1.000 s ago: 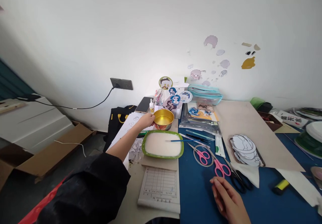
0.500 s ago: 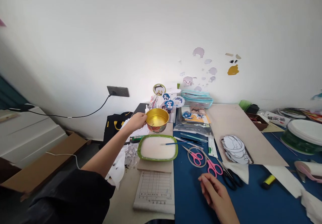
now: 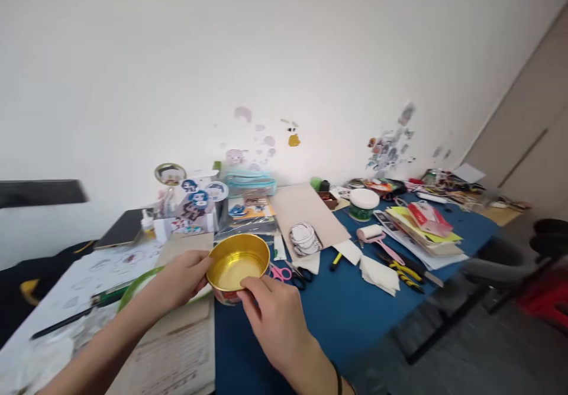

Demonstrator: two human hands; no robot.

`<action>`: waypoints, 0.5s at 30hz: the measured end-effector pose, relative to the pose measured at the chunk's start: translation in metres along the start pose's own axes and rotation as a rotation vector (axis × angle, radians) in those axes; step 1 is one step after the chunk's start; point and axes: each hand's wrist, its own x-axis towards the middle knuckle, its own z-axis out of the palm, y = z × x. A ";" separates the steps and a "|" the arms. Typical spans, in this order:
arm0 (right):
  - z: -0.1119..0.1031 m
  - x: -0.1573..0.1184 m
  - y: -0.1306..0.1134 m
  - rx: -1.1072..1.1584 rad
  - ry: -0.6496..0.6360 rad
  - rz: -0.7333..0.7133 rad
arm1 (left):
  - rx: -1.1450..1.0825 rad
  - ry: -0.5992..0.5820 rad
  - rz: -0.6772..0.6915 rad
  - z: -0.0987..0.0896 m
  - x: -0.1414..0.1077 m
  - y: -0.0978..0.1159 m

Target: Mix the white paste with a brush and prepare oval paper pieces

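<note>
A round tin can (image 3: 237, 268), gold inside with a printed outside, is held above the front of the table with its mouth tilted towards me. My left hand (image 3: 183, 278) grips its left rim, fingers closed. On the near right rim, my right hand (image 3: 276, 315) pinches the edge between thumb and fingers. Behind my left wrist shows the green rim (image 3: 128, 293) of a tray, mostly hidden. Pink scissors (image 3: 280, 272) and black scissors (image 3: 302, 275) lie just right of the can.
Paper cutouts (image 3: 304, 235) rest on a beige board (image 3: 295, 200). Farther right are a white-lidded tub (image 3: 364, 198), a pink roller (image 3: 371, 234), yellow-handled pliers (image 3: 406, 274) and stacked papers (image 3: 421, 229). Character stands (image 3: 195, 203) and a clear pouch (image 3: 251, 181) line the wall.
The view has swung right. My left hand has brought the can nearer and over the blue cloth, and my right hand has come up and taken hold of its rim.
</note>
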 end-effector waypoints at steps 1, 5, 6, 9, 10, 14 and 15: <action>-0.007 -0.006 0.003 -0.023 0.010 0.026 | 0.002 -0.040 0.010 0.009 -0.001 0.006; -0.041 -0.024 0.020 -0.013 0.035 0.122 | -0.049 -0.127 0.005 0.041 -0.005 0.033; -0.049 -0.026 0.026 0.004 0.040 0.153 | -0.061 -0.133 0.008 0.047 -0.006 0.039; -0.074 -0.030 0.050 0.045 0.049 0.255 | -0.120 -0.119 0.057 0.064 -0.009 0.050; -0.081 -0.030 0.060 0.045 0.056 0.288 | -0.150 -0.110 0.078 0.069 -0.010 0.051; -0.110 -0.025 0.109 0.021 0.137 0.378 | -0.233 -0.113 0.106 0.096 -0.014 0.034; -0.117 -0.022 0.124 0.009 0.166 0.389 | -0.252 -0.127 0.106 0.105 -0.014 0.026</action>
